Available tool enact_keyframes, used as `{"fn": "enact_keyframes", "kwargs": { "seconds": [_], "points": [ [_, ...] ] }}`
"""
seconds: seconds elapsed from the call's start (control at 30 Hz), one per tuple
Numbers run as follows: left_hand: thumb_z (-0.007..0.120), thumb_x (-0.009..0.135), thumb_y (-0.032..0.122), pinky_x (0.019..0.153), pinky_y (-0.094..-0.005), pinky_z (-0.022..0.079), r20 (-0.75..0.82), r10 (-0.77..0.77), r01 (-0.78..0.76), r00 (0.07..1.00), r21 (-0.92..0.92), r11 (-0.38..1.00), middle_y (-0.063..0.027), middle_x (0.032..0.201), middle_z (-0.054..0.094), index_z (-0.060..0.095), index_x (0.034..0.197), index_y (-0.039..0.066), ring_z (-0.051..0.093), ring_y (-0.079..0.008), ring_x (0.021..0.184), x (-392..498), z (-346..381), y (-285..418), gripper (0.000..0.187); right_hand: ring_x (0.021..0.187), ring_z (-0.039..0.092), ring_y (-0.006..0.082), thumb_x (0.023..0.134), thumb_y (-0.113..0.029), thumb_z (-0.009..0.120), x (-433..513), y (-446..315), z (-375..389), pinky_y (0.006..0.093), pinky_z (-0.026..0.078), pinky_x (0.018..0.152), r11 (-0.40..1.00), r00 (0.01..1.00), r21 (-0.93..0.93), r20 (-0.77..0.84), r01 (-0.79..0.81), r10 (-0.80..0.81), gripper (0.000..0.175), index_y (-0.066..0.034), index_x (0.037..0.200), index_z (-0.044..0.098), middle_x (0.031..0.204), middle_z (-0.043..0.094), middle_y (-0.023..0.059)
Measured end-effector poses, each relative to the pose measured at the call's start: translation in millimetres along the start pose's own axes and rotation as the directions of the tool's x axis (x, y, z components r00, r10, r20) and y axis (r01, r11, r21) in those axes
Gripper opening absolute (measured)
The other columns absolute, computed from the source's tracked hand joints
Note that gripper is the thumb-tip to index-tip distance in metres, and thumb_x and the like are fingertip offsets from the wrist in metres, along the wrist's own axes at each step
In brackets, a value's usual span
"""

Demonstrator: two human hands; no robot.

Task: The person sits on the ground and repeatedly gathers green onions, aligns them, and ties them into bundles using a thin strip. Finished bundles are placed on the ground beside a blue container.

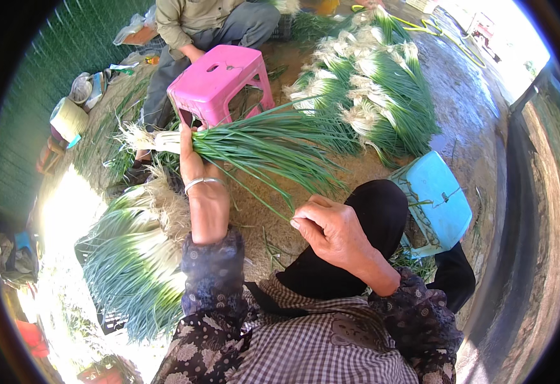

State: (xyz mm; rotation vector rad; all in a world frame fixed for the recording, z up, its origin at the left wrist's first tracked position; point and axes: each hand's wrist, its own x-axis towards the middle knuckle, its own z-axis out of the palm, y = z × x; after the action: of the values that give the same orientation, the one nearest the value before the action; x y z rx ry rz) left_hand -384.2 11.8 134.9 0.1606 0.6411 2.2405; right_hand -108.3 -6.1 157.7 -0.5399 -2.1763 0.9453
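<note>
My left hand (194, 156) is wrapped around a bunch of green onions (265, 139), just where the white stems turn green. The roots point left and the long leaves fan out to the right. At the lower edge of the leaves, my right hand (330, 228) pinches the tip of a single drooping leaf (268, 204) between thumb and forefinger. A large heap of green onions (138, 259) lies left of my left forearm, roots toward me and leaves spilling down. A pink plastic stool (217, 77) stands just beyond the held bunch.
Several bundles of green onions (381, 91) are piled on the ground at the back right. A blue plastic stool (436, 201) is beside my right knee. Opposite me sits a person (198, 19) behind the pink stool. A yellow hose (433, 29) and a twine spool (69, 117) lie farther off.
</note>
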Motion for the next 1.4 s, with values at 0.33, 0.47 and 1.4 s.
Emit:
{"fn": "enact_keyframes", "kwargs": {
  "seconds": [0.33,0.47,1.4],
  "points": [
    [0.061,0.091,0.036,0.072,-0.0398,0.055,-0.014,0.031,-0.031,0.999,-0.003,1.0,-0.0098,0.082,0.065,0.058,0.088,0.005,0.064,-0.0238,0.074,23,-33,7,0.032,0.057,0.058,0.0249,0.08,-0.01,0.071,-8,-4,-3,0.034,0.046,0.051,0.989,0.986,-0.05,-0.104,-0.136,0.13,0.025,-0.0044,0.1,0.058,0.077,0.055,0.0095],
    [0.061,0.091,0.036,0.072,-0.039,0.055,-0.068,0.034,-0.03,0.997,0.053,0.998,-0.0096,0.081,0.064,0.057,0.088,0.004,0.063,-0.0234,0.074,12,-19,-4,0.032,0.05,0.051,0.0177,0.08,-0.008,0.071,-2,11,5,0.0295,0.04,0.047,0.976,0.992,-0.218,-0.12,0.019,-0.046,0.013,-0.0019,0.09,0.064,0.068,0.052,0.0077],
    [0.062,0.09,0.032,0.08,-0.0427,0.051,0.133,0.014,-0.003,0.991,-0.078,0.997,-0.0049,0.07,0.055,0.053,0.079,0.007,0.056,-0.021,0.07,11,-14,-3,0.029,0.062,0.053,0.0045,0.085,0.005,0.061,-26,2,-50,0.0195,0.043,0.054,0.969,0.899,0.191,-0.38,-0.154,0.217,0.009,0.001,0.093,0.063,0.082,0.06,0.0038]
  ]
}}
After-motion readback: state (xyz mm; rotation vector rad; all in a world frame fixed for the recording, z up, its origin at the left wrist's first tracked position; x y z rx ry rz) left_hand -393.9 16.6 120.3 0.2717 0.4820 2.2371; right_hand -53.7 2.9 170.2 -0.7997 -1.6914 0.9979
